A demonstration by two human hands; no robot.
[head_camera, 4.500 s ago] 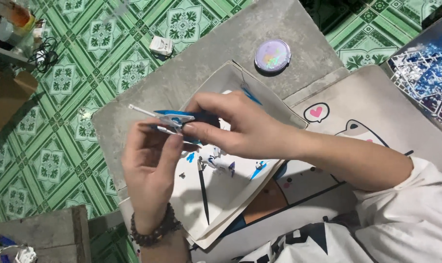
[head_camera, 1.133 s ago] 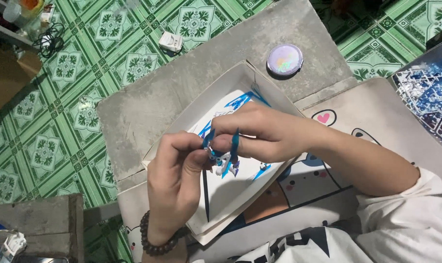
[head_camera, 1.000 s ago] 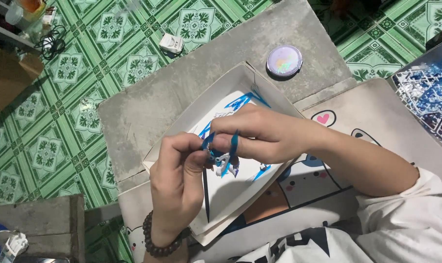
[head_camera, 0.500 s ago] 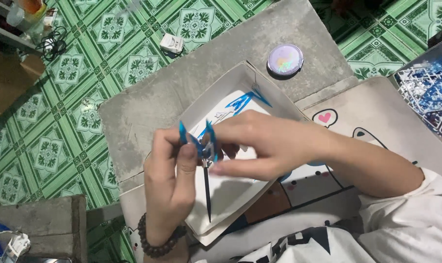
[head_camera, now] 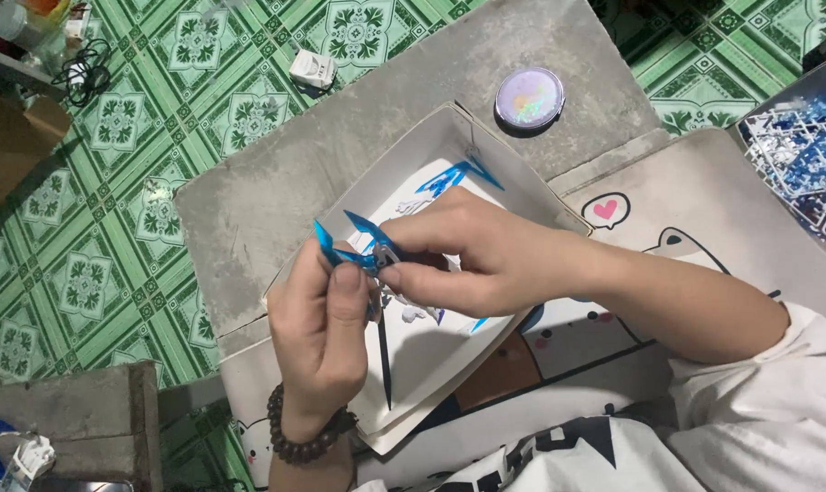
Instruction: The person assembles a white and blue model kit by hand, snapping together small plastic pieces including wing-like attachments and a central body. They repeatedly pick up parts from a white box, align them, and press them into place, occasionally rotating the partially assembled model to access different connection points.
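**Both hands closed on a small blue winged model piece above the white box**

The left hand (head_camera: 326, 333) comes up from below with a dark bead bracelet (head_camera: 308, 437) at the wrist. Its thumb and fingers are pinched shut on the blue winged model piece (head_camera: 354, 248), holding it at its lower left edge. The right hand (head_camera: 463, 251) reaches in from the right, forearm running back toward the white sleeve (head_camera: 768, 401), and its fingertips are also closed on the same piece, at the small grey-and-white joint just right of the blue blades.

So the piece sits between the two hands, touching both. It lies up and slightly right of the left hand, and at the far left tip of the right hand. Its pointed blue blades fan upward and to the left, away from both palms. Neither hand is clearly nearer, since both grip it. The left holds the blades and the right holds the joint end.

The piece is held in the air over the open white cardboard box (head_camera: 431, 141), which rests on a grey stone worktop (head_camera: 276, 191). More loose blue parts (head_camera: 454, 178) lie on the box floor beyond the right hand. A thin dark stick (head_camera: 385, 360) lies lengthwise in the box, just beside the left hand. A round iridescent tin (head_camera: 530, 96) stands well apart on the slab, and a cartoon-print cloth (head_camera: 668, 210) lies to the right.
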